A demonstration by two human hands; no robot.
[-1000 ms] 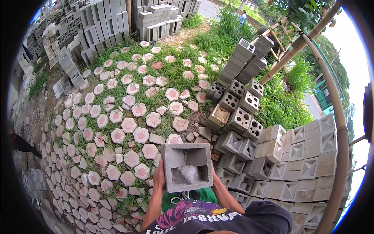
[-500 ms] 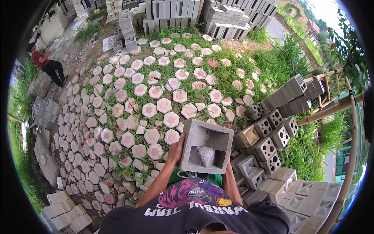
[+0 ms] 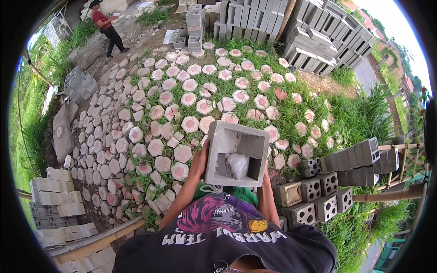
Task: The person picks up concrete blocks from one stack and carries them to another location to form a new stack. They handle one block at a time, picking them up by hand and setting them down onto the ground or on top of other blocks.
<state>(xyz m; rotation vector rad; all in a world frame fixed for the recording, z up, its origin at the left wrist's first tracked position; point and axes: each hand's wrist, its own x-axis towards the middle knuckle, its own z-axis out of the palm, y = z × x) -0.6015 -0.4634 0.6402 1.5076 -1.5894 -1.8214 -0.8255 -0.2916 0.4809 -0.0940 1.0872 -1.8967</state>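
In front of my waist I hold a grey hollow concrete block [image 3: 241,128], its open cavities facing up toward me. Inside its nearer cavity lies a rounded grey lump [image 3: 237,166] with a shiny surface; what it is I cannot make out. My left hand [image 3: 199,160] is closed against the block's left side. Along the right side is my right hand [image 3: 265,183], its fingers mostly hidden behind the block.
Hexagonal pavers [image 3: 183,153] with reddish centres cover the grassy ground ahead. Stacked hollow blocks [image 3: 252,20] stand at the back, round-holed blocks [image 3: 327,207] at right, pale blocks [image 3: 59,191] at left. Bamboo rails [image 3: 387,194] edge the right. A person [image 3: 105,29] stands far left.
My view has turned to the right-hand side's opposite, so the surroundings sit further right in the picture. The block stays held between my hands, and the distant person keeps standing.
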